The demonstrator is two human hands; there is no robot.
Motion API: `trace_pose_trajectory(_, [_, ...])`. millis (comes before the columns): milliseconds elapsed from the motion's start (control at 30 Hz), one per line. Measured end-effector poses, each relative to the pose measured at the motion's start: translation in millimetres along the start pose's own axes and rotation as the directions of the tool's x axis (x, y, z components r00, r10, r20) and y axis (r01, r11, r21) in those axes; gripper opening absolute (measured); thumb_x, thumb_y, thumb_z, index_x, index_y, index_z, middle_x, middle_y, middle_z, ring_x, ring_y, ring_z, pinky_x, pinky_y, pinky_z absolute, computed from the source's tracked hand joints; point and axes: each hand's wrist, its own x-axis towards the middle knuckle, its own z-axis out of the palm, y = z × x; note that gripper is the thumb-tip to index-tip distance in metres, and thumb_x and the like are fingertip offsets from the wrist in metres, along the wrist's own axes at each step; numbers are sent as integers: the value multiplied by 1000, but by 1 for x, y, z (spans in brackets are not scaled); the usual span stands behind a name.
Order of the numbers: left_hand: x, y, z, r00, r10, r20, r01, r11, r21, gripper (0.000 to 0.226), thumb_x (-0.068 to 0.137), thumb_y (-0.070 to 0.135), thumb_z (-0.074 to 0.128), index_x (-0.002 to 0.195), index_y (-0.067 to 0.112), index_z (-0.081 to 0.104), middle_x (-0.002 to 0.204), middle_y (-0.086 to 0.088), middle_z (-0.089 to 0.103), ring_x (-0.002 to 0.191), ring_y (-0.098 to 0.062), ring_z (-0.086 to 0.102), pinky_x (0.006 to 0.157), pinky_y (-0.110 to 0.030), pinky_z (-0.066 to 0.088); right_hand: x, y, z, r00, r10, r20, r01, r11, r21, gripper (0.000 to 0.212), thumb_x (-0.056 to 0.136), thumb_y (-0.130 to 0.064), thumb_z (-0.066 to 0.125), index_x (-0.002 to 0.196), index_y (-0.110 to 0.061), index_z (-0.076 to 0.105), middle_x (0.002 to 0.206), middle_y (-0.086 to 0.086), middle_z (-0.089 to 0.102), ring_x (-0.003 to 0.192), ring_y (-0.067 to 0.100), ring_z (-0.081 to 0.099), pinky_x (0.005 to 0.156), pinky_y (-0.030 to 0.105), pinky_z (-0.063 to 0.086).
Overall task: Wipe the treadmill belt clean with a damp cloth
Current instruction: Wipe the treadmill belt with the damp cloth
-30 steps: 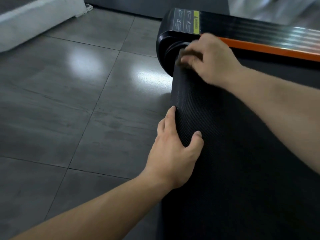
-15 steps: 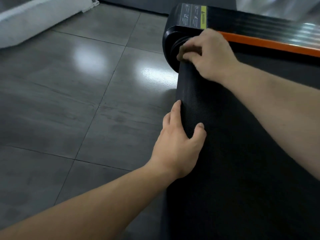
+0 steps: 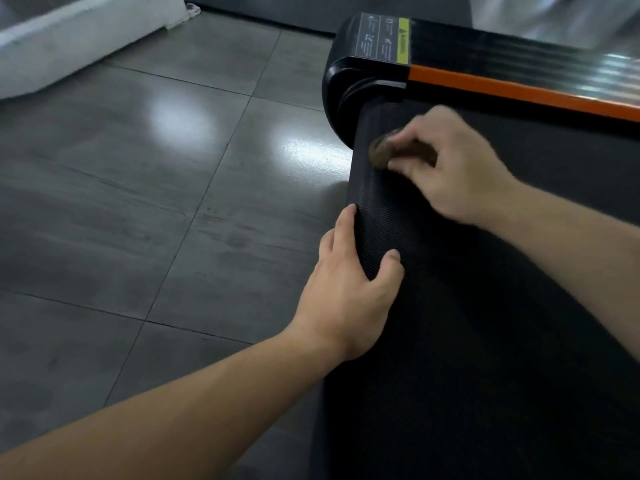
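Nearest the camera, the left hand (image 3: 349, 285) is clamped over the rounded end of the treadmill belt (image 3: 485, 341). The thumb sits on the textured top and the fingers lie long down the curve, so the end of the belt is caught between them. That reads as a brace, I'd say: it steadies the belt so it doesn't creep round its roller under the rubbing, and it steadies the person leaning in as well.

Further along that same end, the right hand (image 3: 450, 168) is blurred, so it's in motion. Its fingers are curled tight round a small dark brownish cloth (image 3: 381, 152), which bulges out in front of the knuckles and presses down on the belt surface right where it starts to roll over. The cloth is bunched into a wad, not spread flat, which puts the pressure on 1 small patch and suits the pitted texture.

So this looks like scrubbing at the far corner of the belt end, with the wide dark run behind both hands showing nothing I can judge as clean or dirty.

Just beyond the cloth, the glossy black end cap (image 3: 337, 81) wraps the corner, carrying a warning label (image 3: 384, 41) with a yellow stripe. An orange strip (image 3: 519, 90) runs off along the far side rail. Left of the belt end lies grey tiled floor (image 3: 138, 202) with 2 bright glare spots, and at the far left corner there is a white wrapped bulk (image 3: 69, 46).
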Motion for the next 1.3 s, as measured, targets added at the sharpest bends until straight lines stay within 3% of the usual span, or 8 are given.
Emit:
trace_pose_trajectory(100, [-1, 2, 0, 1000, -2, 5, 2, 1000, -1, 77, 97, 51, 51, 159, 38, 7, 157, 17, 26, 116, 11, 32, 81, -2, 24, 0, 9, -12, 997, -55, 53, 58, 997, -48, 19, 92, -28, 68, 108, -21, 63, 103, 1, 52, 93, 19, 54, 85, 34, 44])
trace_pose_trajectory(267, [-1, 1, 0, 1000, -6, 8, 6, 1000, -8, 76, 97, 51, 50, 159, 39, 7, 157, 16, 27, 116, 8, 35, 82, -3, 25, 46, 30, -8, 905, 363, -223, -397, 909, -128, 25, 96, -36, 61, 116, -21, 57, 112, 6, 48, 109, 30, 54, 88, 36, 40])
trace_pose_trajectory(500, [-1, 1, 0, 1000, -5, -3, 5, 1000, -5, 76, 96, 51, 52, 159, 38, 10, 157, 15, 28, 113, 10, 34, 89, -8, 26, -3, -2, -1, 998, -49, -42, 36, 965, -258, 34, 94, -52, 56, 102, -19, 52, 99, 4, 50, 90, 26, 54, 76, 35, 41])
trace_pose_trajectory(667, [-1, 1, 0, 1000, -4, -1, 4, 1000, -24, 76, 96, 50, 51, 159, 37, 10, 156, 15, 30, 110, 9, 39, 85, -4, 25, 39, 33, -19, 940, 289, -183, -334, 887, -318, 36, 100, -48, 47, 120, -18, 49, 117, 13, 53, 107, 36, 55, 86, 45, 45])
trace_pose_trajectory(900, [-1, 2, -1, 1000, 0, -9, 0, 1000, -3, 76, 97, 50, 52, 159, 37, 11, 158, 11, 30, 123, -1, 39, 100, -21, 29, -35, -4, -14, 998, 32, 56, -21, 983, -183, 26, 96, -39, 59, 98, -15, 50, 99, 7, 46, 85, 27, 52, 74, 35, 39])
trace_pose_trajectory(1067, [-3, 4, -1, 1000, -4, -2, 4, 1000, -15, 75, 97, 49, 52, 159, 36, 12, 158, 8, 30, 121, -1, 38, 102, -24, 31, -10, 15, -14, 932, 329, -154, -357, 908, -219, 27, 99, -44, 53, 104, -18, 47, 101, 6, 43, 95, 35, 54, 77, 39, 39])
trace_pose_trajectory(1233, [-3, 2, -1, 1000, -28, -10, 28, 999, -36, 76, 97, 45, 54, 160, 38, 11, 162, 6, 26, 136, -6, 37, 104, -21, 25, -87, -52, -4, 997, 57, 51, -54, 997, -58, 37, 93, -48, 47, 99, -12, 55, 98, 6, 48, 83, 26, 54, 74, 41, 45])
trace_pose_trajectory(1300, [-8, 1, -2, 999, -44, 26, 46, 996, -73, 78, 97, 42, 53, 160, 39, 9, 164, 10, 20, 133, 4, 28, 105, -18, 22, -103, -57, -12, 991, -20, 132, 21, 1000, -7, 40, 92, -48, 44, 106, -13, 59, 101, 3, 48, 84, 21, 53, 77, 42, 47])
